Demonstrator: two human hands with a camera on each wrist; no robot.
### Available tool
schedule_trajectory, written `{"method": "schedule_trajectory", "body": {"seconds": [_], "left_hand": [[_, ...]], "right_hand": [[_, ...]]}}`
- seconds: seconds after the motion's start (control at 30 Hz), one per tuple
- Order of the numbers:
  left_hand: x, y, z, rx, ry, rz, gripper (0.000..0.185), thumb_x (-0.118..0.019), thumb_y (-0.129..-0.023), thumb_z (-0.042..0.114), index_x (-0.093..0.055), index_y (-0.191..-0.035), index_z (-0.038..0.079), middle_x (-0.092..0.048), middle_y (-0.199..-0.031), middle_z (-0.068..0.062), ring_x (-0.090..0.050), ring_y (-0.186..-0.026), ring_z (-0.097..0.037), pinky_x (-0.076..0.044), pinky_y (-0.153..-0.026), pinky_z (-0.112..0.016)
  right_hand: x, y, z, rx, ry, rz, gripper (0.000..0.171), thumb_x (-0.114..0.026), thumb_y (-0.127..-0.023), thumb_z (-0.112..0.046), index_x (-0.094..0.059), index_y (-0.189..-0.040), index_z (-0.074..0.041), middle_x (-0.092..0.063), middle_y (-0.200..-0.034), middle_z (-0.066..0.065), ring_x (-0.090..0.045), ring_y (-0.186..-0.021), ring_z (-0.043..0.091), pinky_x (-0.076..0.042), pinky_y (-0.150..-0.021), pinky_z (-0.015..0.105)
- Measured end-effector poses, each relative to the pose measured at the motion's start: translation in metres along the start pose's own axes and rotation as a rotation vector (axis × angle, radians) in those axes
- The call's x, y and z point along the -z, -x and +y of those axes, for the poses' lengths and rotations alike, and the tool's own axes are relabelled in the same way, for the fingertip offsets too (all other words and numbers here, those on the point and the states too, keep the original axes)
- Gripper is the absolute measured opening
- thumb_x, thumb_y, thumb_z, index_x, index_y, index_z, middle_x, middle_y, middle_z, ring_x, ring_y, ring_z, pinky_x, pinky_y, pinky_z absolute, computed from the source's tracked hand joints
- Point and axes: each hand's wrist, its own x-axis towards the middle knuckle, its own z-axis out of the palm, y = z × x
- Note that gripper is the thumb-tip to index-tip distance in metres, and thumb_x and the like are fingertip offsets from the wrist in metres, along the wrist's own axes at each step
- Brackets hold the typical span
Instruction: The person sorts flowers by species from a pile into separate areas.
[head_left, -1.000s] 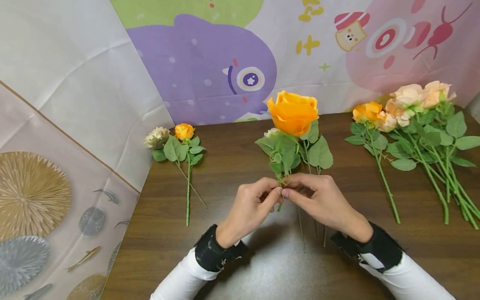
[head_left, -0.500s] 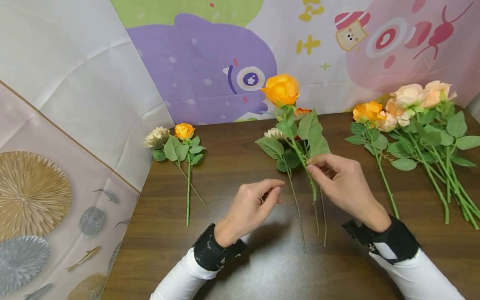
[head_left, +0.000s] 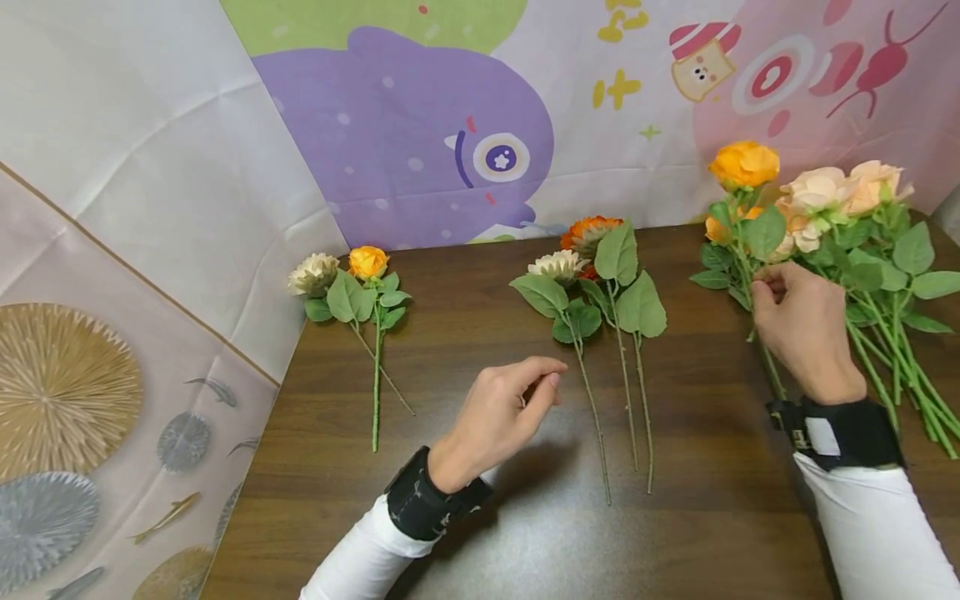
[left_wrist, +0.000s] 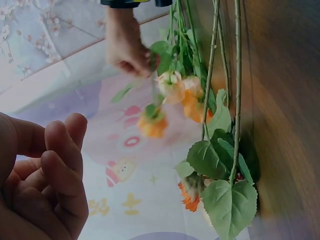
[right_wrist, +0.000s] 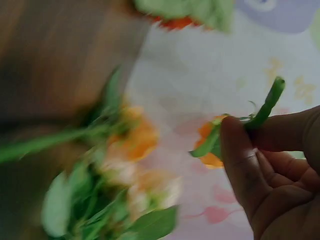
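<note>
nearest us, our left hand (head_left: 498,417) rests on the dark wooden table (head_left: 465,533), fingers loosely curled with thumb and forefinger close together and nothing between them — it holds nothing. just beyond its fingertips and a little to their right lie three loose stems (head_left: 622,392), a cream bloom and a red-orange bloom at their far ends, apart from the hand. well off to the hand's left sits a pair of small flowers (head_left: 348,279), one cream, one orange.

our right hand (head_left: 806,333) is raised further out, fingers curled and pinching the green stem of an orange rose (head_left: 744,164), thumb pressed against it; the wrist view shows the stem (right_wrist: 265,107) clamped between thumb and fingers. the rose stands upright above the hand, its head higher than the knuckles. just beside and to the right of that hand lies a heap of peach and orange roses (head_left: 847,196), their stems (head_left: 892,375) running back past the wrist — whether the held rose touches them we cannot tell. behind everything hangs a cartoon-printed cloth (head_left: 420,125).
</note>
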Motion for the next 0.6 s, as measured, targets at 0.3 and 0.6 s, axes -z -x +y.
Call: {"method": "schedule_trajectory", "body": {"seconds": [0.3, 0.6], "left_hand": [[0.002, 0.000, -0.001, 0.018, -0.012, -0.003, 0.018, -0.054, -0.097, 0.002, -0.070, -0.107, 0.000, -0.070, -0.075, 0.000, -0.063, -0.064, -0.006, -0.038, -0.051, -0.010], [0.002, -0.001, -0.002, 0.021, -0.033, -0.011, 0.018, -0.055, -0.097, 0.003, -0.070, -0.106, 0.001, -0.069, -0.075, 0.001, -0.060, -0.062, -0.004, -0.040, -0.054, -0.011]], "right_hand": [[-0.009, 0.004, 0.045, -0.115, 0.101, -0.215, 0.022, -0.049, -0.089, 0.001, -0.060, -0.071, 0.006, -0.057, -0.062, 0.020, -0.054, -0.058, 0.041, -0.039, -0.053, 0.048], [-0.007, 0.006, 0.048, -0.258, 0.185, -0.447, 0.032, -0.046, -0.086, -0.005, -0.040, -0.056, -0.014, -0.037, -0.054, 0.001, -0.040, -0.055, 0.025, -0.027, -0.046, 0.034]]}}
